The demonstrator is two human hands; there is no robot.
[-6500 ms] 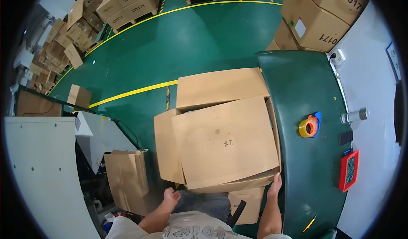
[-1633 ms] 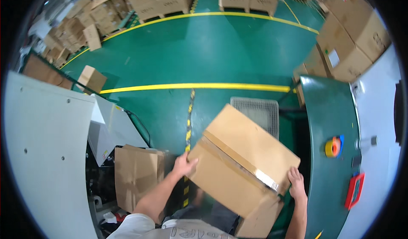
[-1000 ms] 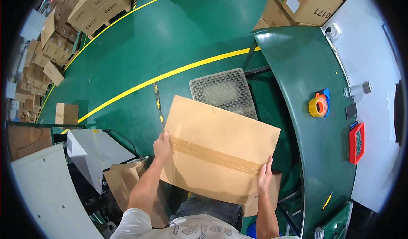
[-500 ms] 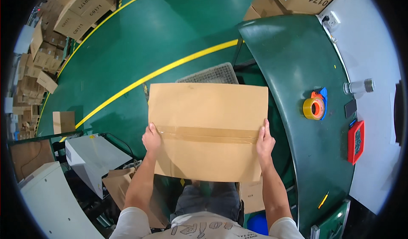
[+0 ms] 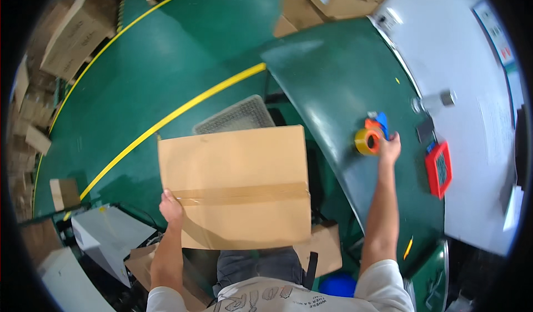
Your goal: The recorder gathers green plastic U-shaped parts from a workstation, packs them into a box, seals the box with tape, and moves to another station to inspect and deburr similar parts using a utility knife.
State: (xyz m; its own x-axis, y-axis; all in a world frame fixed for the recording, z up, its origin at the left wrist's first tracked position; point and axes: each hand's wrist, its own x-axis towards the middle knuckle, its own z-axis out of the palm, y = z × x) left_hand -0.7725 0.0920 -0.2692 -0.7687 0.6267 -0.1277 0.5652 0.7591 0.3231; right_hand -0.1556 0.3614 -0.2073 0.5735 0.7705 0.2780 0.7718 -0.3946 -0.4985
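A flat-topped cardboard box (image 5: 239, 165), with a strip of clear brown tape across its upper face, is in front of my body. My left hand (image 5: 171, 207) grips its left edge, thumb on top. My right hand (image 5: 389, 149) is away from the box, over the green table at the right. Its fingers close on the lower end of the blue handle of a tape dispenser (image 5: 381, 120). That dispenser carries a roll of yellow tape (image 5: 363, 142) and rests on the tabletop. The fingertips are partly hidden and slightly blurred.
On the green table (image 5: 333, 73) are a glass bottle (image 5: 435, 101), a dark flat object (image 5: 425, 130), a red tray (image 5: 439, 170) and a yellow cutter (image 5: 408, 248). A grey plastic crate (image 5: 236, 116) lies beyond the box. Stacked cartons (image 5: 78, 34) line the far left.
My right hand has let go of the box's right edge and moved right to the tape dispenser. My left hand still holds the box. The whole view has shifted toward the right.
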